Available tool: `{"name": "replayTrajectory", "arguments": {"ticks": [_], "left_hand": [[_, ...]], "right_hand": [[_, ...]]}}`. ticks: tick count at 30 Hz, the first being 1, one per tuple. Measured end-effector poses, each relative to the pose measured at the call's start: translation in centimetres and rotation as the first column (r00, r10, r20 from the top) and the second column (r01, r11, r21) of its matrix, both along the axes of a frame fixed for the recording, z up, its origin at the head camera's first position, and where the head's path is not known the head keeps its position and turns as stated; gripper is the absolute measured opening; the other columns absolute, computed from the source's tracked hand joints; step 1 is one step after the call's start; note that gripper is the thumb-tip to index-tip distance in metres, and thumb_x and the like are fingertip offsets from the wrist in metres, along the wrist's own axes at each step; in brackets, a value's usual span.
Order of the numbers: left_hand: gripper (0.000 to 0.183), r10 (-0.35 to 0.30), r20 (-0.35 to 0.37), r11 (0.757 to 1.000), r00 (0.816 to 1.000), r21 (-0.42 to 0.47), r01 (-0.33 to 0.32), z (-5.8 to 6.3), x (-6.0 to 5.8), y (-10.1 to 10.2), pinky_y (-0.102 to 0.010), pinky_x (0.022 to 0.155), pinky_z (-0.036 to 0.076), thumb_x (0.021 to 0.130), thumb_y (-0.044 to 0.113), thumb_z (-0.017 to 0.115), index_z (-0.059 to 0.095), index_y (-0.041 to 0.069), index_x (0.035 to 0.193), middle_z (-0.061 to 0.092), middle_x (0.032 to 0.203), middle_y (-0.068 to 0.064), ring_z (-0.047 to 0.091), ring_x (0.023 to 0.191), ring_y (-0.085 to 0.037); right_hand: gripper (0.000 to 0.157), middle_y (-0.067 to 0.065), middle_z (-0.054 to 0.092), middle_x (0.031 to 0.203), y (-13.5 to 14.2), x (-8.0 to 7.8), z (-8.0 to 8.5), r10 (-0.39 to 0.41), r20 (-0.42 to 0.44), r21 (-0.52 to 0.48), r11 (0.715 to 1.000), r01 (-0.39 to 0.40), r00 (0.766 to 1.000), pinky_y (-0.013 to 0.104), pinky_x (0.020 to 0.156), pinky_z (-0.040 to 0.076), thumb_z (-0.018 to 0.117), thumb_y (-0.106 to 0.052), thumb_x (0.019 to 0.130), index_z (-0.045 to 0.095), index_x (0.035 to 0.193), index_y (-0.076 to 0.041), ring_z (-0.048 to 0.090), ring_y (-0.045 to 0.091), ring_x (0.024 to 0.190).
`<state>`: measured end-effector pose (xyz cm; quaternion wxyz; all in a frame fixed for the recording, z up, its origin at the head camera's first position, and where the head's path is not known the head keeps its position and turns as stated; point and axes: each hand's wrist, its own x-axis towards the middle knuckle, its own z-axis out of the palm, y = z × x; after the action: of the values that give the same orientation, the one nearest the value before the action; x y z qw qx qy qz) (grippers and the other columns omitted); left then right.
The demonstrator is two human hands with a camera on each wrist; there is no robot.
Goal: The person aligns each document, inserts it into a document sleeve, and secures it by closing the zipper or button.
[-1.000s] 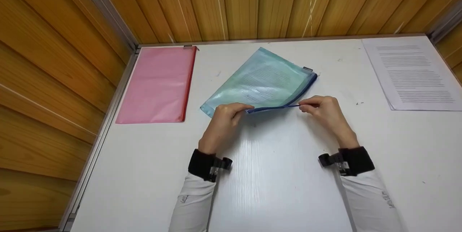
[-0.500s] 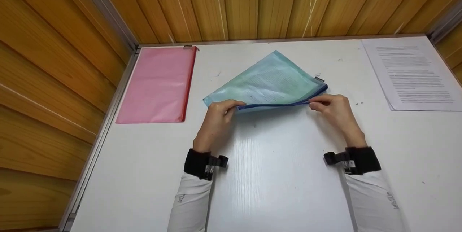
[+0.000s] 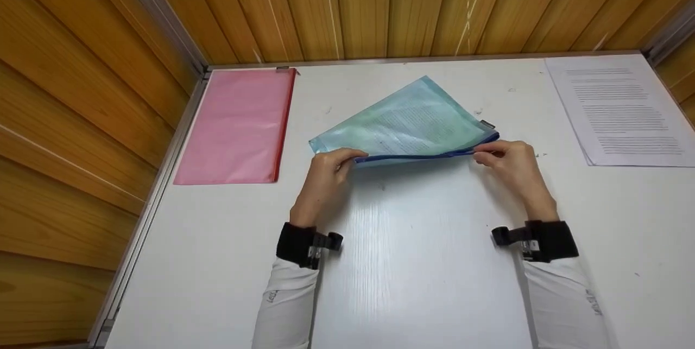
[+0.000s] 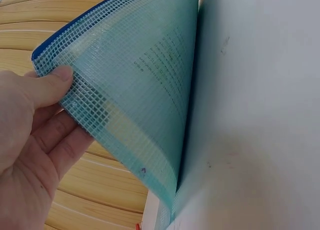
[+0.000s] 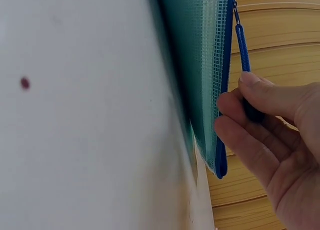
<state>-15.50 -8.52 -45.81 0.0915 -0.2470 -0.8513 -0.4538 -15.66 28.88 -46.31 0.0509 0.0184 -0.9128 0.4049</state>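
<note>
A teal mesh zipper pouch (image 3: 407, 121) with a blue zipper along its near edge is tilted up off the white table, and printed paper shows through it. My left hand (image 3: 328, 175) pinches its near left corner, thumb on top, as the left wrist view shows on the mesh (image 4: 125, 64). Between the thumb and fingers of my right hand (image 3: 513, 167) is the blue zipper pull (image 5: 243, 49), its cord running up to the slider. The right fingertips lie right at the zipper edge, close to the pouch's right end.
A pink zipper pouch (image 3: 236, 126) with a red zipper lies flat at the back left of the table (image 3: 412, 273). Printed sheets (image 3: 624, 113) lie at the back right. Wood-patterned walls (image 3: 358, 10) stand behind and to the left.
My right hand has moved right along the zipper with the pull. The left hand has shifted slightly left, and the pouch has turned and slid a little to the right.
</note>
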Motion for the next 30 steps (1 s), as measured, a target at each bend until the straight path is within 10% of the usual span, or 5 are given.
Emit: {"name": "replayTrajectory", "arguments": {"ticks": [9, 18, 30], "left_hand": [[0.027, 0.089, 0.034, 0.994, 0.995, 0.061, -0.091, 0.2, -0.2, -2.0, -0.035, 0.093, 0.057, 0.093, -0.009, 0.056, 0.075, 0.003, 0.107, 0.076, 0.108, -0.012, 0.072, 0.107, -0.022], [0.029, 0.154, 0.053, 0.984, 0.987, 0.081, -0.158, 0.2, -0.5, -2.9, -0.035, 0.094, 0.057, 0.093, -0.011, 0.055, 0.076, 0.003, 0.107, 0.076, 0.108, -0.012, 0.071, 0.108, -0.022], [0.028, 0.223, 0.076, 0.972, 0.972, 0.057, -0.228, 0.3, -0.4, -3.0, -0.021, 0.070, 0.049, 0.093, -0.008, 0.056, 0.077, 0.006, 0.105, 0.076, 0.107, -0.010, 0.061, 0.081, -0.012]], "right_hand": [[0.023, 0.027, 0.074, 0.096, 2.6, 0.4, 0.4, -0.112, 0.000, 0.006, 0.994, 0.112, 0.994, 0.005, 0.059, 0.048, 0.073, -0.011, 0.089, 0.075, 0.106, 0.005, 0.057, -0.020, 0.063], [0.027, -0.037, 0.059, 0.066, 4.6, 0.4, 0.2, -0.193, 0.046, -0.058, 0.979, 0.196, 0.980, 0.005, 0.062, 0.049, 0.074, -0.013, 0.088, 0.073, 0.109, 0.005, 0.061, -0.018, 0.063], [0.032, -0.039, 0.055, 0.062, 5.3, 0.5, 0.0, -0.303, 0.103, -0.049, 0.950, 0.309, 0.947, 0.005, 0.060, 0.048, 0.071, -0.018, 0.091, 0.072, 0.115, 0.002, 0.060, -0.016, 0.062]]}}
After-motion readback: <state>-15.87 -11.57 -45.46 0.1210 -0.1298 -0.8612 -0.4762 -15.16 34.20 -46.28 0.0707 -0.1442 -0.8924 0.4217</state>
